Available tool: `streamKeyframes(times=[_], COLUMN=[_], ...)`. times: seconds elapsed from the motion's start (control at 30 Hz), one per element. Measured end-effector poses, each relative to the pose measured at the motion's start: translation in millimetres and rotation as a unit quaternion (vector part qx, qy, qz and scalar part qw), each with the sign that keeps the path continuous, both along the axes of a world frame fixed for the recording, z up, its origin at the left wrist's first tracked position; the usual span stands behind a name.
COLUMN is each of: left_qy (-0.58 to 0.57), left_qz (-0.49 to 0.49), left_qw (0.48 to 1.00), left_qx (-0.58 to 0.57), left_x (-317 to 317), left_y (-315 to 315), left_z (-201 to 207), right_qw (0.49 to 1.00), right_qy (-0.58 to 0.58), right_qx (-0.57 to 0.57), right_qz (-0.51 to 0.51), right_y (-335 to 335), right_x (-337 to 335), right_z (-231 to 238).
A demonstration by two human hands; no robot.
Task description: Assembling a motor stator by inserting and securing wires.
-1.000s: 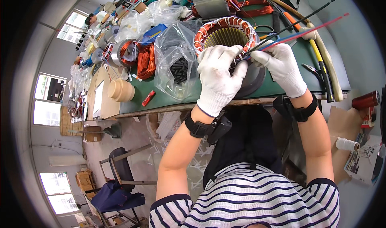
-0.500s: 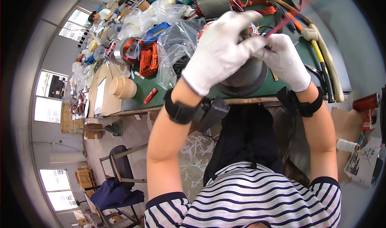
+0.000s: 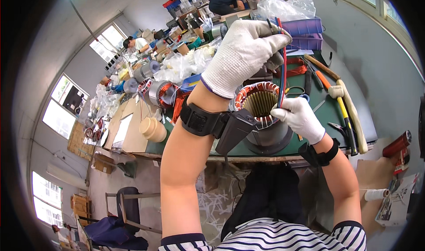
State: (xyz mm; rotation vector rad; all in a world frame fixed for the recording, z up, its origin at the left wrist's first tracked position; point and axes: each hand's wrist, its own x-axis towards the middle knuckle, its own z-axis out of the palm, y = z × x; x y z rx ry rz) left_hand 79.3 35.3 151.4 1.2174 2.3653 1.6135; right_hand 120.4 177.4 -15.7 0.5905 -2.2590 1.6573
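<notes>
On the table (image 3: 330, 117), the stator (image 3: 257, 101) stands right of the tub (image 3: 152, 130) and left of the mallet (image 3: 344, 113).

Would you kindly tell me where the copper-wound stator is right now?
In the head view, the copper-wound stator is right of centre on the green table, just left of the right hand and below the left hand in the picture.

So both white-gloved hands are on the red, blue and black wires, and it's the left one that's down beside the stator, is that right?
Not quite: the right hand is the one down beside the stator, while the left hand is at the upper part. The head view shows this. Both white-gloved hands are on the red, blue and black wires.
</notes>
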Motion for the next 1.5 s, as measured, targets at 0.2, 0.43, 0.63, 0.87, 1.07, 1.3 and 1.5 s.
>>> streamKeyframes(times=[0.2,0.43,0.63,0.87,1.07,1.3,1.5], left_qy=[0.047,0.133,0.270,0.332,0.325,0.205,0.117], left_qz=[0.016,0.027,0.148,0.214,0.222,0.114,0.012], left_qw=[0.999,0.991,0.936,0.907,0.909,0.965,0.984], left_qx=[-0.010,0.001,-0.172,-0.143,-0.139,-0.122,-0.133], left_x=[3.4,13.8,27.8,34.3,33.3,23.2,3.8], left_y=[-0.9,-8.8,-35.5,-24.1,-24.3,-23.7,-2.5], left_z=[5.1,-27.7,-159.3,-184.4,-187.8,-120.8,-71.9], right_qw=[1.000,0.999,0.996,0.986,0.982,0.986,0.997], right_qy=[0.008,0.016,-0.031,-0.063,-0.100,-0.011,0.068], right_qx=[0.015,-0.026,-0.084,-0.152,-0.159,-0.165,-0.022], right_qz=[-0.009,-0.021,-0.014,0.016,0.030,-0.015,-0.034], right_y=[-2.8,6.0,4.7,8.7,9.0,6.9,-1.6], right_x=[1.9,12.5,8.3,14.1,9.5,5.6,-9.3], right_z=[1.8,-12.4,-30.8,-40.9,-42.8,-25.3,5.6])
